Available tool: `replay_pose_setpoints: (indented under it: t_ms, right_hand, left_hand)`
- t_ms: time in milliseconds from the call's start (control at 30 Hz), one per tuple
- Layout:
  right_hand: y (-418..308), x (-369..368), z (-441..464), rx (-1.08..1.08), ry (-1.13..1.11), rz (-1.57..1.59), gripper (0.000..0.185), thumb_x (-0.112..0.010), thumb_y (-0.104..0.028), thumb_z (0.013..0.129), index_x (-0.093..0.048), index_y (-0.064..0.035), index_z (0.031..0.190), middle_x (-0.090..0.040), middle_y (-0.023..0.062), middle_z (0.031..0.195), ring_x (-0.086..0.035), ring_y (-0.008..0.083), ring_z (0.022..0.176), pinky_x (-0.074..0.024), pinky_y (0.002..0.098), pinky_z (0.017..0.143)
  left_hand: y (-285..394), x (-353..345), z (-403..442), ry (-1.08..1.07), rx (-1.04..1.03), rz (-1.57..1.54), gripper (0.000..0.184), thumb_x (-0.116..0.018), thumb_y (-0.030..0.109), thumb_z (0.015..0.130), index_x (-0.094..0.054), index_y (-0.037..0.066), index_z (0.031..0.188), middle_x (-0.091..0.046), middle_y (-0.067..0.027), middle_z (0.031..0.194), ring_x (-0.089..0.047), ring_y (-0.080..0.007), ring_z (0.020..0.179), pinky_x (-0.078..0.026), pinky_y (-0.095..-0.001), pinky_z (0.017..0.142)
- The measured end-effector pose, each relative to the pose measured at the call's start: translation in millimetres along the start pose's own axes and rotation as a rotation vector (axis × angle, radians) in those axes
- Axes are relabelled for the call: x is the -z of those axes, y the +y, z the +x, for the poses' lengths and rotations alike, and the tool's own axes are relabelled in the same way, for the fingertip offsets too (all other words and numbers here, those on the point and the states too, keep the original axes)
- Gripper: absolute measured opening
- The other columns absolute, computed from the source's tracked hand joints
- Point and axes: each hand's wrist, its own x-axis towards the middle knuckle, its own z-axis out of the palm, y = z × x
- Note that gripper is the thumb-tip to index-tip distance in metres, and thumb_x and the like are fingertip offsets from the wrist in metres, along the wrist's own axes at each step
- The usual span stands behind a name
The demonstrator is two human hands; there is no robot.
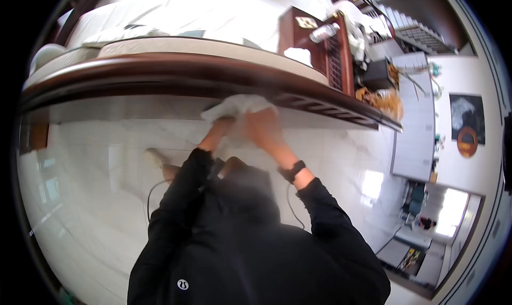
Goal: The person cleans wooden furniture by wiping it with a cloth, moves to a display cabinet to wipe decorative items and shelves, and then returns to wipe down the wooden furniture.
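A white cloth (241, 103) is bunched up against the lower back of a dark wooden bench (160, 73). My left hand (222, 125) grips the cloth from its left side, most of its fingers covered by the fabric. On the cloth's right part is my right hand (261, 126), smeared by motion and closed on the material. A dark band circles my right wrist. Both arms, in black sleeves, reach forward to the bench.
Glossy pale tiles (341, 171) cover the floor, with thin black cables beside my body. A wooden side table (301, 30) carries a bottle (324, 33) and white tissue. Further right stand a long grey cabinet (413, 123) and dried plants (386, 103).
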Motion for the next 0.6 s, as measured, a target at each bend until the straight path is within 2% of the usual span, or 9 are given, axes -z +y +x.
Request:
replay_pose_setpoints:
  t_ms: [67,133,200,300,400,500,567,600]
  right_hand:
    - [63,24,-59,-0.124,-0.083,-0.082,0.037,-0.059,-0.015,0.084,-0.063,-0.0065,0.120,-0.064,0.0137,0.092,-0.059,0.0351,0.092,-0.0428,0.0511,0.090]
    - [130,24,-118,-0.184,0.083,-0.148,0.036,-0.059,-0.014,0.084,-0.062,-0.0014,0.117,-0.064,0.0163,0.092,-0.058,0.0369,0.092,-0.0438,0.0491,0.089]
    - [171,40,-153,-0.398,0.191,-0.127,0.030,-0.061,-0.012,0.081,-0.061,0.0034,0.107,-0.060,0.0199,0.088,-0.056,0.0393,0.090,-0.0433,0.0498,0.082]
    - [200,62,-187,-0.636,0.247,-0.052,0.043,-0.059,-0.009,0.080,-0.059,0.0041,0.120,-0.060,0.0241,0.105,-0.056,0.0441,0.099,-0.0430,0.0522,0.090]
    - [200,60,-185,-0.706,0.310,0.188,0.047,-0.059,-0.010,0.078,-0.057,0.0045,0.122,-0.059,0.0265,0.113,-0.054,0.0458,0.107,-0.0419,0.0528,0.095]
    - [168,44,-159,-0.540,0.314,0.122,0.048,-0.058,-0.010,0.078,-0.056,0.0038,0.124,-0.058,0.0278,0.119,-0.052,0.0457,0.114,-0.0406,0.0519,0.100]
    - [137,44,-133,-0.398,0.174,0.210,0.053,-0.058,-0.007,0.079,-0.052,0.0062,0.129,-0.055,0.0264,0.125,-0.052,0.0437,0.116,-0.0415,0.0501,0.101]
    - [125,18,-126,-0.283,0.109,0.187,0.057,-0.058,-0.008,0.079,-0.050,0.0036,0.134,-0.054,0.0270,0.130,-0.051,0.0437,0.120,-0.0392,0.0504,0.105]
  left_hand:
    - [59,-75,4,-0.168,-0.062,-0.127,0.024,-0.054,0.020,0.089,-0.067,0.000,0.095,-0.066,-0.0099,0.087,-0.064,-0.0216,0.083,-0.050,-0.0355,0.072]
    - [116,-136,4,-0.343,-0.074,-0.281,0.025,-0.054,0.020,0.089,-0.066,0.000,0.097,-0.066,-0.0096,0.089,-0.064,-0.0211,0.085,-0.050,-0.0352,0.074]
    - [164,-183,4,-0.516,-0.021,-0.445,0.025,-0.054,0.020,0.090,-0.066,0.001,0.100,-0.066,-0.0092,0.092,-0.065,-0.0206,0.088,-0.051,-0.0349,0.076]
    - [195,-208,1,-0.713,0.121,-0.638,0.027,-0.054,0.021,0.090,-0.066,0.001,0.104,-0.066,-0.0087,0.096,-0.065,-0.0199,0.091,-0.052,-0.0345,0.079]
    - [171,-199,3,-0.791,0.246,-0.762,0.028,-0.054,0.021,0.090,-0.065,0.001,0.107,-0.067,-0.0082,0.101,-0.066,-0.0192,0.094,-0.052,-0.0341,0.081]
    - [106,-164,2,-0.778,0.407,-0.895,0.030,-0.054,0.021,0.091,-0.065,0.002,0.111,-0.067,-0.0077,0.105,-0.066,-0.0184,0.098,-0.053,-0.0337,0.084]
    - [52,-135,-5,-0.723,0.519,-1.018,0.031,-0.054,0.021,0.091,-0.065,0.002,0.113,-0.067,-0.0074,0.107,-0.066,-0.0180,0.100,-0.054,-0.0334,0.086]
    - [27,-118,-8,-0.690,0.573,-1.071,0.032,-0.054,0.021,0.091,-0.065,0.002,0.114,-0.067,-0.0072,0.109,-0.066,-0.0177,0.101,-0.054,-0.0333,0.086]
